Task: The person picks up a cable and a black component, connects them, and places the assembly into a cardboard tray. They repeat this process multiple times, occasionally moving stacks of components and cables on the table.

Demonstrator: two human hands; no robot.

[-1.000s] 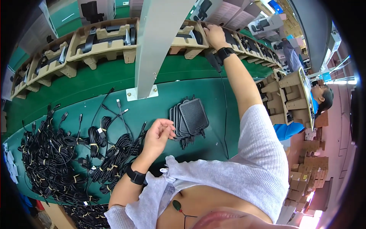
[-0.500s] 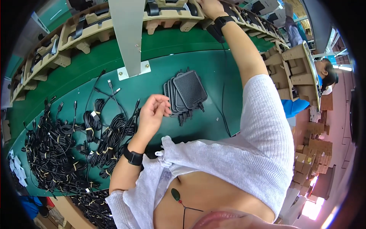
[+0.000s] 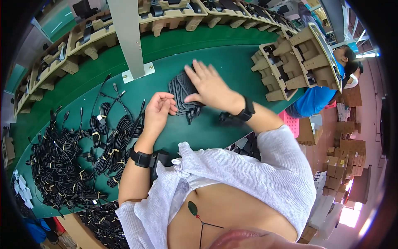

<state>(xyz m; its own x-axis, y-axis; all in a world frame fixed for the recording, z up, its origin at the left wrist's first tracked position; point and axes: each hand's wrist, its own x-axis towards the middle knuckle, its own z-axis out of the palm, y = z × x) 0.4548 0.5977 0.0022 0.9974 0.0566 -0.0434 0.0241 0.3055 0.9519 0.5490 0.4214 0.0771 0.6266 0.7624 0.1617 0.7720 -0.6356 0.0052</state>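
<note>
A stack of flat black square panels [image 3: 179, 92] with meshed faces and stubby plugs at the near edge lies on the green table. My right hand [image 3: 212, 85], slightly blurred, is over the top panel, fingers spread and stretched out; whether it presses on the panel I cannot tell. At the stack's left edge is my left hand [image 3: 158, 108], its fingers curled in toward the thumb with nothing visible in them. Each wrist wears a black band; a small black box [image 3: 229, 119] hangs by the right one, another by the left.
A big heap of bundled black cables [image 3: 62, 166] covers the table's left side, with smaller cable bundles [image 3: 120, 145] beside it. A grey post [image 3: 128, 41] rises behind the stack. Loaded cardboard trays [image 3: 172, 16] line the back. More moulded trays [image 3: 306, 54] and a co-worker in blue [image 3: 313, 101] are at right.
My right hand has come back from the far trays to the panel stack, its fingers now spread. The left hand has stayed beside the stack. The view has shifted, with moulded trays nearer at right.
</note>
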